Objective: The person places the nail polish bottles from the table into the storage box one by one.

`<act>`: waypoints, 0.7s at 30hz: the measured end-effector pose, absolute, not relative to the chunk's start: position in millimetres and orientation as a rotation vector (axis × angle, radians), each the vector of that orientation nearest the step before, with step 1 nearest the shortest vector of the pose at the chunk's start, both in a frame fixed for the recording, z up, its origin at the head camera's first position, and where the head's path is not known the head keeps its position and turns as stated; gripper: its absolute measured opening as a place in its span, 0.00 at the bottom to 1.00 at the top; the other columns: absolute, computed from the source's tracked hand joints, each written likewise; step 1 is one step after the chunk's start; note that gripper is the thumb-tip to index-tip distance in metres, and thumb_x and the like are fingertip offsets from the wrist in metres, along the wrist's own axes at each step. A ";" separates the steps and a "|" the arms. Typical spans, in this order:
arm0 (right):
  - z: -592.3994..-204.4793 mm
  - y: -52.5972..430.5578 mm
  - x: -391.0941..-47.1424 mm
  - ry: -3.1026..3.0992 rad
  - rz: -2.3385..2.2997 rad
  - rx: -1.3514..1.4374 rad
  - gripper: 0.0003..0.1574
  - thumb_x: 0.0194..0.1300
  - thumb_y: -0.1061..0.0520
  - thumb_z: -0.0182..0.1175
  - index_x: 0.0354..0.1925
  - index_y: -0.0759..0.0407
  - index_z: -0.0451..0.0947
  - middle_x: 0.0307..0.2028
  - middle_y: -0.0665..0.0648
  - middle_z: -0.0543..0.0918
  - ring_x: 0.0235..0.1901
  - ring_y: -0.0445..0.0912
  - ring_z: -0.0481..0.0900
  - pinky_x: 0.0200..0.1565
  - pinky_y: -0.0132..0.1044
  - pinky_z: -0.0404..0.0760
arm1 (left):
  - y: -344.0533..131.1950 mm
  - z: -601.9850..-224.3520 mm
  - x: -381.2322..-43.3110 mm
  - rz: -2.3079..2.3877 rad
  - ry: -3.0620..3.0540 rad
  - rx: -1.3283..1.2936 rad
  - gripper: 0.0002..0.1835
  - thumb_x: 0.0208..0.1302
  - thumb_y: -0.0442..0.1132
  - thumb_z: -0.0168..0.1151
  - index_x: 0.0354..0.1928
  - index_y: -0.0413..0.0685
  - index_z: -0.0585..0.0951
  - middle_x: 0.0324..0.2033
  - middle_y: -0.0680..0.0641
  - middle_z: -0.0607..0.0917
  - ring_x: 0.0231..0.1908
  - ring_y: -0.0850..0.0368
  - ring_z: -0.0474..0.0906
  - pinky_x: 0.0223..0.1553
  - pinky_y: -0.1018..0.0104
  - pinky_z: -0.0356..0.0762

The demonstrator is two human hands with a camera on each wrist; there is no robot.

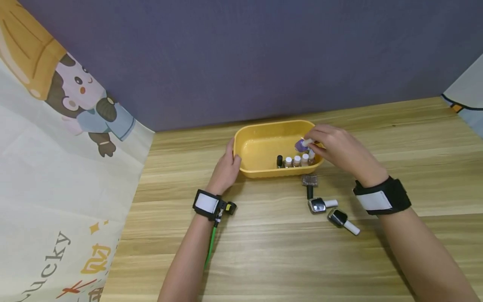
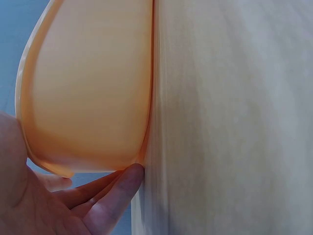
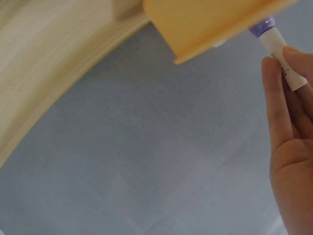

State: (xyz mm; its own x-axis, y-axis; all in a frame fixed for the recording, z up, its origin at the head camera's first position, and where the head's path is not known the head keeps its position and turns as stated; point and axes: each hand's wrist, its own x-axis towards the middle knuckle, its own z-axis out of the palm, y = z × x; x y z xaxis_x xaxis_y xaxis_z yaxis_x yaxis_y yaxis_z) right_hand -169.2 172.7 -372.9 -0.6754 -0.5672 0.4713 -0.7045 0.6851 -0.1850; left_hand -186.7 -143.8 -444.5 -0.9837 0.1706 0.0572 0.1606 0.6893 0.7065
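Observation:
A yellow plastic tub [image 1: 260, 173] stands near the back of the wooden table. My left hand [image 1: 224, 170] holds its left end, with the fingers [image 2: 115, 196] against the outside of the wall. Over the tub's right end, my right hand [image 1: 337, 149] pinches the white cap of a purple nail polish bottle [image 1: 300, 146], its purple end tilted down toward the inside. Along the tub's near wall stand several bottles with white caps [image 1: 297, 159], and one with a black cap [image 1: 279, 160]. The right wrist view shows the white cap [image 3: 282, 56] between thumb and fingers.
In front of the tub lie a glittery grey nail polish bottle [image 1: 310, 180] with a black cap and two dark bottles, one [image 1: 317, 205] beside the other [image 1: 338, 218], both white-capped. A dark blue-grey panel [image 1: 241, 63] rises behind the table, and a printed cloth [image 1: 56, 167] hangs left.

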 end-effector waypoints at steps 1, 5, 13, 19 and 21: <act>-374.8 173.2 -170.7 -2.528 0.502 0.993 0.12 0.51 0.63 0.64 0.38 0.62 0.79 0.36 0.55 0.79 0.34 0.45 0.76 0.34 0.36 0.76 | -143.8 -444.7 -186.7 1.206 2.871 0.280 0.32 0.69 0.48 0.35 0.72 0.66 0.39 0.52 0.42 0.76 0.23 0.53 0.70 0.25 0.60 0.70; -382.0 175.4 -175.4 -2.552 0.493 0.987 0.11 0.52 0.63 0.64 0.37 0.63 0.79 0.36 0.56 0.79 0.33 0.44 0.76 0.32 0.35 0.76 | -143.5 -444.4 -186.5 1.231 2.854 0.274 0.32 0.69 0.48 0.35 0.72 0.66 0.39 0.50 0.43 0.76 0.20 0.52 0.68 0.23 0.60 0.70; -391.2 174.8 -181.1 -2.557 0.490 0.990 0.11 0.54 0.62 0.62 0.38 0.65 0.78 0.34 0.57 0.79 0.31 0.44 0.76 0.32 0.34 0.76 | -144.0 -443.1 -186.9 1.215 2.851 0.288 0.32 0.69 0.48 0.34 0.72 0.66 0.38 0.59 0.42 0.72 0.26 0.53 0.72 0.27 0.61 0.71; -397.0 174.0 -182.7 -2.581 0.493 0.982 0.12 0.56 0.61 0.61 0.39 0.64 0.78 0.34 0.55 0.79 0.31 0.43 0.75 0.32 0.35 0.75 | -144.4 -443.2 -187.0 1.197 2.866 0.298 0.32 0.69 0.48 0.34 0.72 0.65 0.37 0.65 0.44 0.66 0.31 0.55 0.73 0.31 0.62 0.71; -398.4 173.5 -182.9 -2.586 0.486 0.978 0.12 0.57 0.60 0.60 0.40 0.64 0.77 0.34 0.55 0.78 0.31 0.43 0.75 0.32 0.35 0.75 | -144.8 -443.2 -186.8 1.198 2.868 0.301 0.33 0.69 0.48 0.34 0.72 0.64 0.37 0.65 0.44 0.65 0.31 0.55 0.73 0.31 0.62 0.71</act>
